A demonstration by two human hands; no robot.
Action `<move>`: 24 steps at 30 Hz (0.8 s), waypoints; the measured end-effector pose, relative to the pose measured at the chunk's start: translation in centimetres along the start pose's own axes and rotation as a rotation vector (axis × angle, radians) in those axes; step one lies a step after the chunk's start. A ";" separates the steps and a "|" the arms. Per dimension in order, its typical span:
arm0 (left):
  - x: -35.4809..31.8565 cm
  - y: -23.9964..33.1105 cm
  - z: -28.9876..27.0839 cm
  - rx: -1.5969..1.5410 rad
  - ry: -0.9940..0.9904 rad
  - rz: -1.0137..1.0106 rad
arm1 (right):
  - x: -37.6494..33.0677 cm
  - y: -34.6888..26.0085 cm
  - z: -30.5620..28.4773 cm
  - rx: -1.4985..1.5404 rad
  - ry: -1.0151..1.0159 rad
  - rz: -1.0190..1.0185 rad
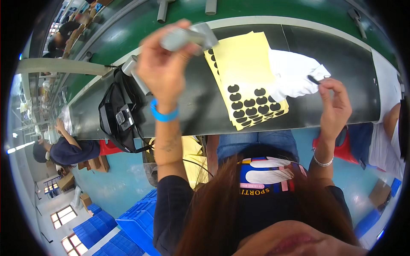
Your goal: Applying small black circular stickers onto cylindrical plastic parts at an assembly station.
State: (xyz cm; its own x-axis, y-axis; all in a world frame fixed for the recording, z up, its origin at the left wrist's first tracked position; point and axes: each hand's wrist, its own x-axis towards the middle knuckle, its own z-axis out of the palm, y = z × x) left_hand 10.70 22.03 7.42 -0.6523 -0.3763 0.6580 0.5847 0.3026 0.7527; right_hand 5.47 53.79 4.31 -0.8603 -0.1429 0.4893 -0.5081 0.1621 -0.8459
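My left hand (162, 68), with a blue band at its wrist, is raised over the dark worktable and closed around a grey plastic part (206, 36) with a blocky head. Motion blurs that part a little. Between the thumb and fingertips of my right hand (335, 104) is a small black sticker (313, 80), held above a crumpled white cloth (294, 70). Stacked yellow backing sheets (239, 55) lie between my hands, partly under the cloth. Rows of black notched oval stickers (249, 102) remain on their near half.
Left on the table are a black mesh bag (114, 112) and another grey part (136, 76). Beyond the pale rail, more grey parts (162, 10) lie on a green surface (252, 9). A person (66, 149) works at far left; another sits at right. Blue crates (139, 219) stand behind.
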 end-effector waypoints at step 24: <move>-9.1 3.4 6.5 -0.128 -0.240 -0.338 | -1.9 -5.0 5.5 0.542 -0.320 0.190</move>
State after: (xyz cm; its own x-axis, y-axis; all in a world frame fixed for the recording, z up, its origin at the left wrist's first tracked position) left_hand 15.49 32.14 4.19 -0.9021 -0.2167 0.3732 0.3645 0.0805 0.9277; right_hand 9.91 47.89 6.46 -0.8358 -0.4570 0.3043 -0.1836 -0.2897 -0.9393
